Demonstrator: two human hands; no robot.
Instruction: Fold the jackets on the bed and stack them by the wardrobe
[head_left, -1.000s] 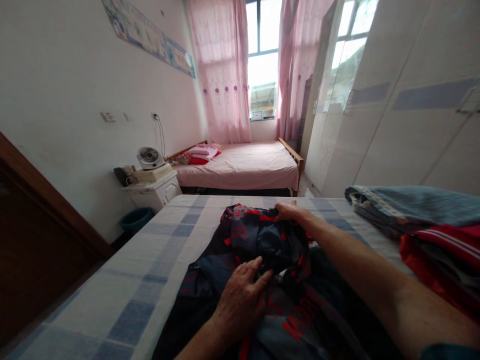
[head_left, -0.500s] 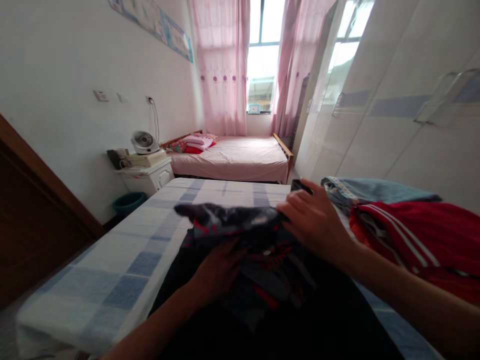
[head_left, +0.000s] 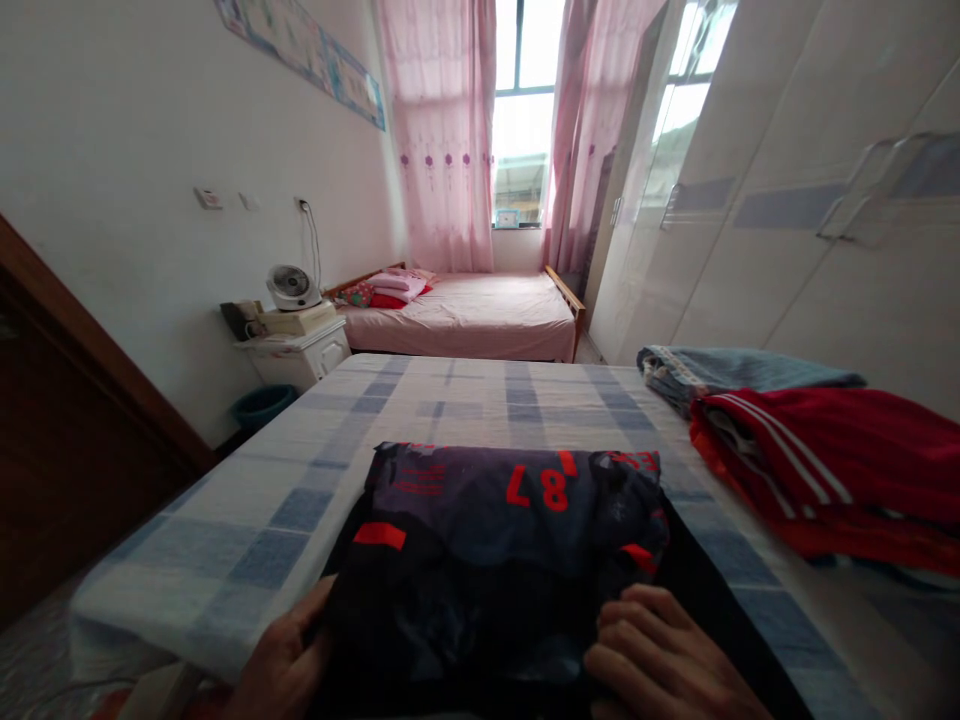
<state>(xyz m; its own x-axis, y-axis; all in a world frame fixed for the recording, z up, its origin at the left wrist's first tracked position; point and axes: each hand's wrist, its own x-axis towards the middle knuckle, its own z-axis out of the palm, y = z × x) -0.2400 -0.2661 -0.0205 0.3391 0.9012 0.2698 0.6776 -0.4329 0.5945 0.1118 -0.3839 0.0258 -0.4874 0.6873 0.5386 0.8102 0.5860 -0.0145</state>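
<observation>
A dark shirt (head_left: 495, 540) with red markings and an upside-down red number lies folded in front of me, spread flat on top. Beneath it, black cloth (head_left: 724, 600) shows along the right side; whether it belongs to the same garment I cannot tell. My left hand (head_left: 289, 655) pinches the shirt's near left edge, thumb uppermost. At the near right edge, my right hand (head_left: 667, 650) has its fingers curled over the fabric. The lower picture edge cuts off part of both hands.
A blue-and-white checked bed (head_left: 262, 545) bears the clothes. To the right lie folded red clothes with white stripes (head_left: 825, 460) and folded light-blue denim (head_left: 757, 370). White wardrobes (head_left: 787, 270) line the right; a pink-covered bed (head_left: 480, 315) stands beyond.
The bunched shirt has been turned over and now lies flat with its red number showing. Both hands have drawn back toward me, to the near left and right edges.
</observation>
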